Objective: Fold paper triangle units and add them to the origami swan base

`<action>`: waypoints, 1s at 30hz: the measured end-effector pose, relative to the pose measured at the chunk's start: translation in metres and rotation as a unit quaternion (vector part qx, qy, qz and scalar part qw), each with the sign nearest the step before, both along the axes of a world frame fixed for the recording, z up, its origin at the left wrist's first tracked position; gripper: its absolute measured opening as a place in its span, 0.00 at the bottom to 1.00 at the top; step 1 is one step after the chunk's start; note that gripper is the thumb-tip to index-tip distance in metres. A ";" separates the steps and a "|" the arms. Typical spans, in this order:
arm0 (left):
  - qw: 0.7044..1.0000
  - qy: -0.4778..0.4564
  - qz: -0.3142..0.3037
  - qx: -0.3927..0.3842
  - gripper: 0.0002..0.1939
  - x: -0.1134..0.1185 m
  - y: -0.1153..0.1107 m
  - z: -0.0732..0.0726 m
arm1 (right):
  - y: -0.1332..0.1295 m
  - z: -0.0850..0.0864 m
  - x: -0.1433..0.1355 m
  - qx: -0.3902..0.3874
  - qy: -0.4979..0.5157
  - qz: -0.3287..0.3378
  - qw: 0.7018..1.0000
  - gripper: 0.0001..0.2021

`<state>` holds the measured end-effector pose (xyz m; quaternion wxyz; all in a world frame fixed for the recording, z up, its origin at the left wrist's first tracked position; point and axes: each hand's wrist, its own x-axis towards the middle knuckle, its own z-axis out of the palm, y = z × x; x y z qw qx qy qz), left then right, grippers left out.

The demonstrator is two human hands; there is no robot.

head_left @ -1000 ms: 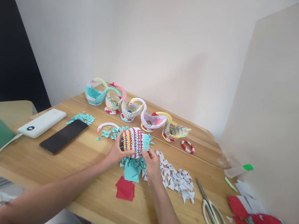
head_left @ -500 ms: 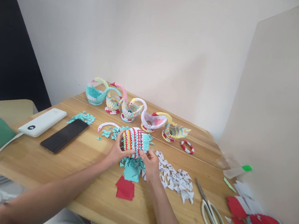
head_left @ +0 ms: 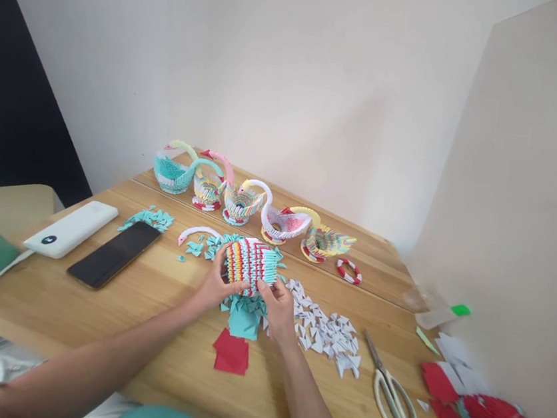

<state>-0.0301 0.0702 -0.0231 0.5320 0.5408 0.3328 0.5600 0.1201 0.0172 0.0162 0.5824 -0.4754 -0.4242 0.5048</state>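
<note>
In the head view, the left hand (head_left: 219,286) and right hand (head_left: 281,308) both grasp the striped paper piece (head_left: 248,266), fingers curled around its sides, near the middle of the table (head_left: 169,331). Behind it stand five swan-shaped baskets (head_left: 173,183) in a row, bowls facing up; their insides are too small to read. Teal triangles (head_left: 252,305) crowd below the piece, white triangles (head_left: 329,335) lie to its right, and red paper (head_left: 232,353) lies nearer the camera. Since the first frame, the right thumb has slid slightly left across the piece.
</note>
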 end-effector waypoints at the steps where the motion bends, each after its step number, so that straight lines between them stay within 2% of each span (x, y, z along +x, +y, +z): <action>1: 1.000 0.003 0.000 0.000 0.55 0.000 0.000 0.000 | 0.000 0.001 0.001 0.004 0.000 0.000 1.000 0.13; 9: 0.999 0.036 0.001 0.021 0.55 -0.004 0.002 -0.001 | 0.001 0.009 0.007 0.018 -0.040 -0.027 0.999 0.14; 16: 0.999 0.037 -0.004 0.035 0.55 -0.006 0.000 0.004 | 0.002 0.010 0.009 0.042 -0.046 -0.057 0.996 0.24; 23: 0.997 0.065 -0.014 0.039 0.56 -0.007 -0.004 0.007 | -0.001 0.013 0.010 0.047 -0.046 -0.015 0.998 0.12; 30: 0.995 0.087 -0.010 0.047 0.56 -0.008 -0.007 0.009 | -0.003 0.015 0.007 0.050 -0.036 -0.019 0.998 0.14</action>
